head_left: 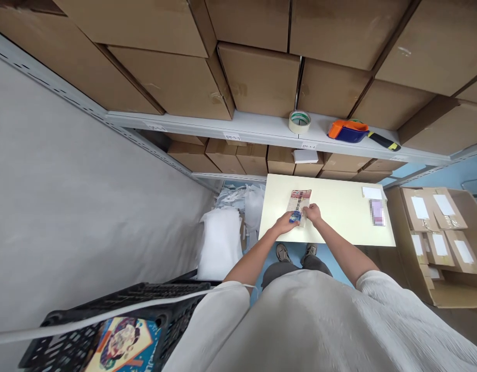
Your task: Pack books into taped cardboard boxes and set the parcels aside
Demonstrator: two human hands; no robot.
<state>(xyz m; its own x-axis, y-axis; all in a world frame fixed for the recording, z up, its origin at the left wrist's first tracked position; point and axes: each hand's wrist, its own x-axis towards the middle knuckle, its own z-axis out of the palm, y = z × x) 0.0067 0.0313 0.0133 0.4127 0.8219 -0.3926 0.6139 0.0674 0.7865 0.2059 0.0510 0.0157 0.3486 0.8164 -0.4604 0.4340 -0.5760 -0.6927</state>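
- A person in a white short-sleeved top is standing at a pale tabletop (339, 222), both bare hands working over its left part.
- The left hand (286, 223) is keeping a closed grip on the lower left of a printed packet (300, 200), its thumb lying across the front near a blue patch.
- The right hand (312, 213) is curling narrowly, its fingertips meeting the packet's right edge; at this small scale one cannot tell whether that grip is pinching the packet or merely touching it.
- The packet is showing a red band across its far end and dark characters running down its front.
- At the tabletop's right end, a white paper (373, 193) is lying just beyond a blurred purple item (377, 212).
- Above, a shelf (261, 123) is carrying a row of large brown cartons (265, 80), with a tape roll (299, 123), an orange-and-blue tool (347, 131) and a black-and-yellow cutter (383, 141) resting along its front edge.
- Smaller cartons (254, 157) are filling the level below.
- To the right, an open box (411, 258) is holding brown packages (455, 250) bearing white labels.
- To the left, white wrapping material (220, 240) is standing near the tabletop, while a black crate (176, 310) is holding a colourful book (125, 343) in the foreground, a white cable (125, 311) crossing above it.
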